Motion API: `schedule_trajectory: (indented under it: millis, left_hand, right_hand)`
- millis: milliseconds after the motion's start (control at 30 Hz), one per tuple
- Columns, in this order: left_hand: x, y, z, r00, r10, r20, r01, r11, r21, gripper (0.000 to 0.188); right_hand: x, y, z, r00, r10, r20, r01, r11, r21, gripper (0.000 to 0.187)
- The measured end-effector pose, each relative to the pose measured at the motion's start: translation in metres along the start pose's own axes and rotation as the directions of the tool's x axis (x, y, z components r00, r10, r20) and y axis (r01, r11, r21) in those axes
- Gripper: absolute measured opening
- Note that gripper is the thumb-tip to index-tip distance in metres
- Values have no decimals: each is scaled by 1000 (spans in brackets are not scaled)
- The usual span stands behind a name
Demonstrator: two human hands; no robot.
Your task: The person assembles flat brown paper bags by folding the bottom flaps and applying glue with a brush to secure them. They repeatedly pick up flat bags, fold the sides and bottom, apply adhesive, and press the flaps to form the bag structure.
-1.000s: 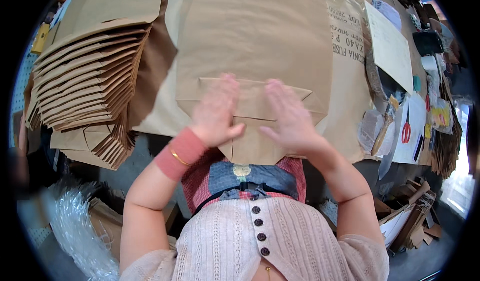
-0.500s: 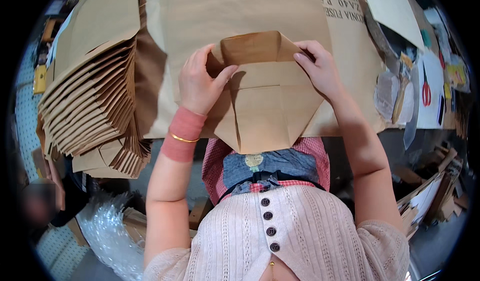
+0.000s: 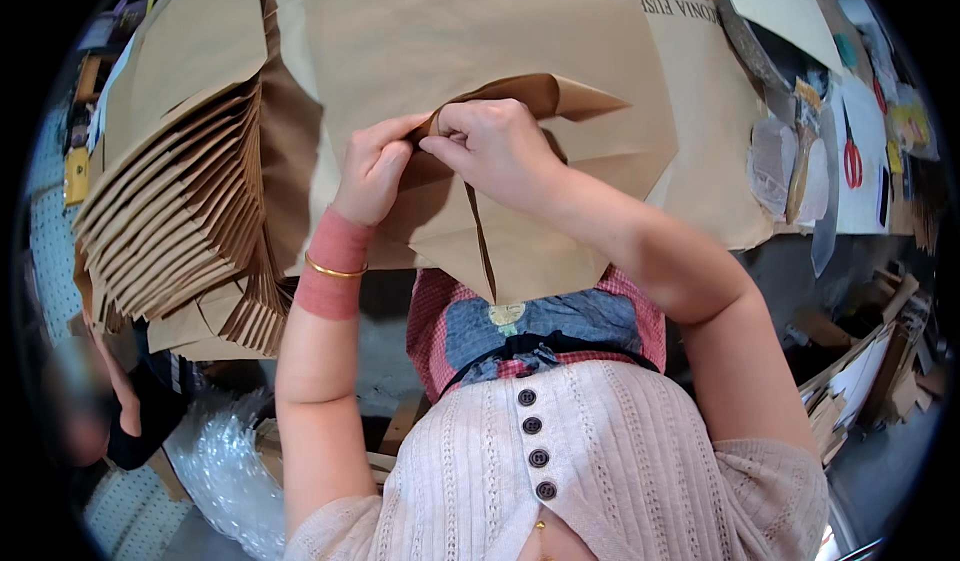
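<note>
A brown paper bag (image 3: 560, 226) lies in front of me with its folded end opened up and its near part reaching over the table edge. My left hand (image 3: 372, 169) is closed on the left corner of the bag's opened end. Right beside it, my right hand (image 3: 497, 146) pinches the same upper left edge, the forearm crossing over the bag. The far flap stands up and comes to a point on the right. My fingers partly hide the fold between them.
A thick stack of folded brown paper bags (image 3: 185, 201) fans out at left. Brown paper sheeting (image 3: 480, 21) covers the table. At right lie a brush (image 3: 806, 151), red-handled scissors (image 3: 852, 164) and a knife blade (image 3: 824, 246). Another person (image 3: 125, 411) is at lower left, near clear plastic strips (image 3: 230, 471).
My right hand has let go of the bag's right corner and moved left to meet my left hand. The opened end has narrowed and its left side is drawn together.
</note>
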State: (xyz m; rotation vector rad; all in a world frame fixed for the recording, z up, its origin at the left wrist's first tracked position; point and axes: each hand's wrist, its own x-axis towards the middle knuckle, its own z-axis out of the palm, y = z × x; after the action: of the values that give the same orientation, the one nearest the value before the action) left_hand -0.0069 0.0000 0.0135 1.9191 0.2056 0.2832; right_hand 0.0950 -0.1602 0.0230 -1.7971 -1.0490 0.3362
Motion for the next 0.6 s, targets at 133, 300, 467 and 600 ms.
schedule_trajectory:
  millis: [133,300,467,600]
  left_hand:
    - [44,-7,9,986,-165,-39,168,982,85,27]
    - [69,-15,20,968,-208,142,180,965,190,30]
    - [72,-1,7,944,-274,182,245,955,168,31]
    - [67,-3,12,992,-124,29,104,919,380,22]
  right_hand:
    - [-23,-4,22,1000,-15,-21,13,998,-66,22]
    - [-23,-20,-7,971,-205,122,238,877,-417,13]
    - [30,-6,-76,852,-46,521,381,738,-558,28]
    - [-17,-35,-74,606,325,726,525,522,-672,44]
